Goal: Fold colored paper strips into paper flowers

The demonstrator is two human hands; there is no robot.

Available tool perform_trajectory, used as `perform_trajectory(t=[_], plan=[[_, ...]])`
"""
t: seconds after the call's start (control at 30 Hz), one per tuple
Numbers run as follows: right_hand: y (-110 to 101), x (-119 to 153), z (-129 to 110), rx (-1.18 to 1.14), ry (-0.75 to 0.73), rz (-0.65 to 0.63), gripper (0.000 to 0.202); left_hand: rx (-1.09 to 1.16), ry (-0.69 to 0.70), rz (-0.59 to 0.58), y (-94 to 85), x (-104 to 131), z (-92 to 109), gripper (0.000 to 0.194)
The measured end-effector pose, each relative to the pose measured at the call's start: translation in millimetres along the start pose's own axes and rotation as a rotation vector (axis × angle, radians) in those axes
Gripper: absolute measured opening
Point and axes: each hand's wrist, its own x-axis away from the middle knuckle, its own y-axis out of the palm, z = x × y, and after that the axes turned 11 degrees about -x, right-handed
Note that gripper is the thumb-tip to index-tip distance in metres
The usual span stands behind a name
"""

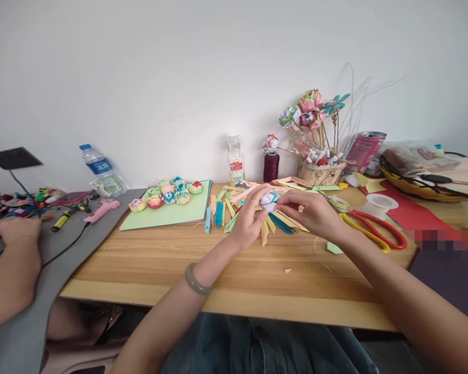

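Note:
Between my two hands is a small folded paper flower (269, 199), white with blue, partly hidden by fingers. My left hand (248, 215), with a ring on a finger, is closed around its left side. From the right, my right hand (306, 208) pinches the flower's edge between thumb and fingertips. Under and around the hands, folded paper strips (219, 214) in green, yellow, blue and peach lie heaped on the wooden table (152, 265). A bracelet (197, 280) circles my left wrist.
Finished paper flowers (169, 196) rest on green paper (159, 222) at left. Behind stand a clear bottle (236, 161), a thread spool (271, 167) and a flower basket (320, 171). Red-and-yellow-handled scissors (382, 228) lie right. Another person's arm (17, 259) rests on a grey mat (78, 246).

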Motion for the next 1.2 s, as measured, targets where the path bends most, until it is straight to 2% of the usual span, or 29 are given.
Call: perform_trajectory(t=[0.2,0.37,0.63,0.73,0.9,1.1,1.2], plan=[[0.5,-0.2,-0.2,-0.006,-0.034,-0.001,0.016,-0.175,0.052,0.006,-2.1,-1.2,-3.7,0.047],[1.9,0.9,-0.7,-0.042,0.038,0.025,0.014,-0.255,0.129,0.012,-1.6,-1.8,-5.5,0.050],[3.5,1.5,0.8,-0.272,0.190,0.090,0.024,-0.256,0.186,-0.033,-0.6,-1.2,-9.2,0.054],[4.1,1.3,1.0,-0.317,0.178,0.098,0.023,-0.247,0.154,-0.059,-1.4,-1.3,-9.0,0.055],[5.2,-0.1,2.0,-0.354,0.137,0.035,0.018,-0.239,0.072,-0.102,-3.5,-0.8,-7.5,0.059],[10.5,0.1,9.1,-0.368,0.175,0.167,0.017,-0.167,0.032,-0.179,-1.2,1.6,-4.4,0.067],[12.6,0.4,10.8,-0.348,0.195,0.175,0.020,-0.162,0.025,-0.194,1.6,3.1,-4.1,0.070]])
